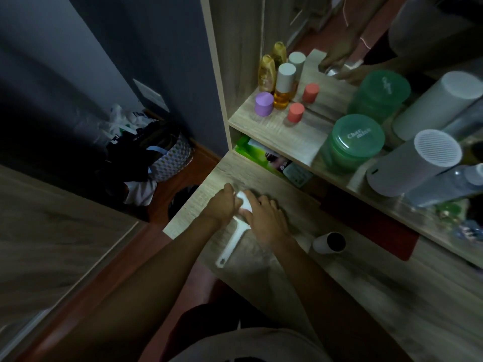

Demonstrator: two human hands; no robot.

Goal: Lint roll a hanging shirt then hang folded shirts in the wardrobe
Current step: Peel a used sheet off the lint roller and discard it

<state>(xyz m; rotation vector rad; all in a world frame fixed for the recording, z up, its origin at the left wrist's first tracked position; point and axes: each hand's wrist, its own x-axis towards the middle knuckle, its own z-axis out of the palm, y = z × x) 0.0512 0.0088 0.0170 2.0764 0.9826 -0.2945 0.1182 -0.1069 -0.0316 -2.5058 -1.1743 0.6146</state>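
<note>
Here, both hands meet over the head of a lint roller [239, 226] that lies on the wooden bench [366, 291], its handle pointing back toward the person. The left hand [222, 205] curls around the far end of the white roll, and the right hand [264, 218] has its fingers bent over the near side, so each grip is closed on the roller; probably the pair steady the roll to peel a sheet or seat it on its axle, which would explain why the tool rests flat instead of being lifted. The roller is smooth white plastic, with a slim flat handle that ends in a small hanging loop. Just beside the right wrist lies 1 spare roll [329, 242], a short white tube with a dark hollow core, likely a refill or a spent one. The bench shows a pale, grainy wood pattern, as does the shelf [271, 131] above it, which carries round-capped bottles and a translucent green tub [352, 145]. No shirt or hanger appears in view, so I judge the lint rolling has not begun.
</note>
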